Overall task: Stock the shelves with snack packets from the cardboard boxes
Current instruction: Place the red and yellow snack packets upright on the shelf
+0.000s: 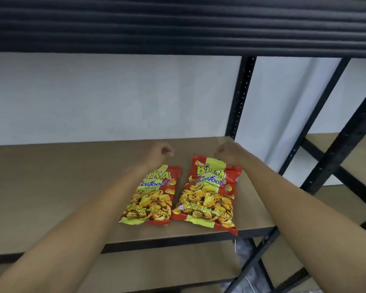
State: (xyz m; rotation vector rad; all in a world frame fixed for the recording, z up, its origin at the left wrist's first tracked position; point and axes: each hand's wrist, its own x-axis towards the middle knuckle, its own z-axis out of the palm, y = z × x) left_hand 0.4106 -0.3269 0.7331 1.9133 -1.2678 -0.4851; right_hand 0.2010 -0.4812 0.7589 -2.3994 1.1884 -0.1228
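A black metal shelving rack [242, 96] fills the view, with a ribbed dark underside of the upper tier overhead and a white wall behind. Its brown board shelf [51, 187] carries the task's things; a lower board shows beneath it, and a second rack stands to the right of the upright post.

Two Bika seafood cracker packets lie flat on the shelf, near its right end and close to the front edge. The left packet [151, 199] and the right packet [207, 197] sit side by side, nearly touching at their lower corners; the right one's bottom corner overhangs the shelf edge slightly.

Both bare forearms reach in over the shelf. The left hand [160, 154] is at the top edge of the left packet, fingers curled; whether it pinches the seal or has let go cannot be told, since the wrist hides the contact. The right hand [227, 153] is likewise curled at the top of the right packet, and its grip is also hidden.

In my judgement the step in hand is setting this pair down or nudging it into line. No cardboard box is in view, so the next move likely calls for withdrawing both hands and turning away from the shelf to fetch more packets, then filling the bare board left of this pair.
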